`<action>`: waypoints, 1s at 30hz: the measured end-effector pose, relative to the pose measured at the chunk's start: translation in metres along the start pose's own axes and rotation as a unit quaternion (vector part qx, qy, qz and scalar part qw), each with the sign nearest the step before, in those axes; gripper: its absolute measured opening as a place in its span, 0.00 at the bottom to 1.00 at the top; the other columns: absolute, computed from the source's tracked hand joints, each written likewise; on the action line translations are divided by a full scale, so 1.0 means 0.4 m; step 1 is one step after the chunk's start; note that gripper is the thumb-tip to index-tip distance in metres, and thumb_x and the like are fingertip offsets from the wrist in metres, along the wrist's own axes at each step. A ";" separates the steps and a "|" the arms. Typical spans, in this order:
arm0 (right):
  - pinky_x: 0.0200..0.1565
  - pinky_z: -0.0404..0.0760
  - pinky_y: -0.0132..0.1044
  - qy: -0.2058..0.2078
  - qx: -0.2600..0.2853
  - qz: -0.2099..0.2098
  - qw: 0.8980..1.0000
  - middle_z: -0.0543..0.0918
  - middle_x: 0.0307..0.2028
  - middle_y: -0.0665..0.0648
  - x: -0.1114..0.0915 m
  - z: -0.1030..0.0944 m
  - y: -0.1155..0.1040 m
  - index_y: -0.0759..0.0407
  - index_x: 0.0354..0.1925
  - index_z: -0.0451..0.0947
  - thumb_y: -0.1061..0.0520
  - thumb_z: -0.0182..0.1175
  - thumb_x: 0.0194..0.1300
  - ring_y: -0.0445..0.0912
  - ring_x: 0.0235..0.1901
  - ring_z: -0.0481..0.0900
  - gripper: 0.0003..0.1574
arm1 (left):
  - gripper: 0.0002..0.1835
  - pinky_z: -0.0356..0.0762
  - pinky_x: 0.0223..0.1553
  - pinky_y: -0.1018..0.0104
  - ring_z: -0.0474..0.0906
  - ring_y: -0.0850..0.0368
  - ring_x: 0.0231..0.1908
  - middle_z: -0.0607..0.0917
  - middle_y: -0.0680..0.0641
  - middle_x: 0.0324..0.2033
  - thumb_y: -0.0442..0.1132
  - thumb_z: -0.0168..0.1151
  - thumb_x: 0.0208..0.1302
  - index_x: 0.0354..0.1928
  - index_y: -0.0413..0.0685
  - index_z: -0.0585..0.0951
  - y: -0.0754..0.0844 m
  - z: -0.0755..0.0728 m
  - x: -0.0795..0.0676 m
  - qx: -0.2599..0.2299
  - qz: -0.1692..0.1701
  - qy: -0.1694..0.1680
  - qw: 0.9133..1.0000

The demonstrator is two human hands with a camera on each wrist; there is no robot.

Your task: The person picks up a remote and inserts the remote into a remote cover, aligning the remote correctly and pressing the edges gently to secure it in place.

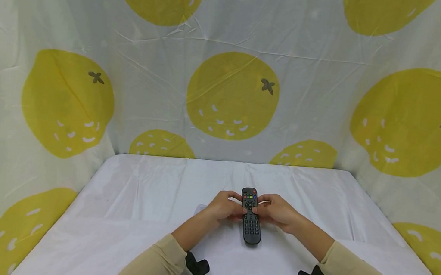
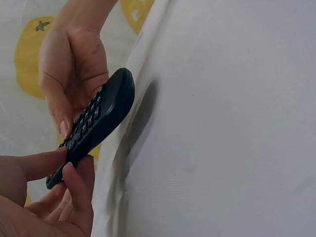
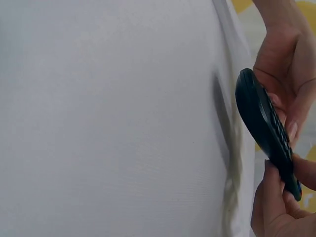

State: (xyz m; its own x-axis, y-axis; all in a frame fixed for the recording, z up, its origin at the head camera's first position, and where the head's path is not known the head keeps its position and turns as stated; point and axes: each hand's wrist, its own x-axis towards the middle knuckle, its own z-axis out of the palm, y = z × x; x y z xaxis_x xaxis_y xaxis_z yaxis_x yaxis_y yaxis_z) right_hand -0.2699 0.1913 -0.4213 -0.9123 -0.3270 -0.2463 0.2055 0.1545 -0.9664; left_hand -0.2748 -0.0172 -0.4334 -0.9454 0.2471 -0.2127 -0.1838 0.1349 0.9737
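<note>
A black remote control with rows of small buttons and a few coloured keys is held up in front of me, its shadow falling on the white cloth. My left hand pinches its left edge, thumb on the button face and fingers behind. From the other side my right hand grips it the same way, thumb near the round pad. In the left wrist view, the remote control tilts with its wide end raised off the cloth. The right wrist view shows the back of the remote control.
A white cloth covers the table. Behind and at both sides hangs a pale curtain printed with yellow lemons. A pale flat item, mostly hidden, lies behind my left wrist. Black wrist mounts stick out from both sleeves.
</note>
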 end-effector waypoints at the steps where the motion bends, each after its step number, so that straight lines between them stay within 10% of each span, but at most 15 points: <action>1: 0.47 0.86 0.44 0.001 -0.002 -0.001 1.000 0.82 0.45 0.68 0.000 -0.001 -0.005 0.79 0.61 0.67 0.69 0.65 0.69 0.52 0.42 0.85 0.27 | 0.20 0.83 0.28 0.66 0.87 0.53 0.32 0.89 0.44 0.33 0.27 0.74 0.59 0.53 0.41 0.81 0.005 -0.002 0.000 -0.001 0.002 -0.002 1.000; 30: 0.50 0.85 0.48 -0.003 -0.060 -0.119 0.991 0.79 0.47 0.68 -0.026 0.043 -0.158 0.72 0.60 0.74 0.66 0.66 0.69 0.55 0.43 0.86 0.23 | 0.23 0.83 0.36 0.62 0.89 0.47 0.37 0.88 0.42 0.40 0.33 0.73 0.64 0.60 0.42 0.80 0.132 -0.106 -0.074 -0.013 0.123 -0.034 0.992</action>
State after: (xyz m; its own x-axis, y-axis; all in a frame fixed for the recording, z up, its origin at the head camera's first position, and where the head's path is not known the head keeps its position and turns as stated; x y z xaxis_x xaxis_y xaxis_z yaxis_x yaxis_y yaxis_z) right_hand -0.2673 0.1690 -0.3588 -0.9279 -0.3726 -0.0135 -0.0590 0.1823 -0.9815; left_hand -0.2679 -0.0579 -0.3721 -0.9424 0.3333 0.0276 0.0425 0.0374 0.9984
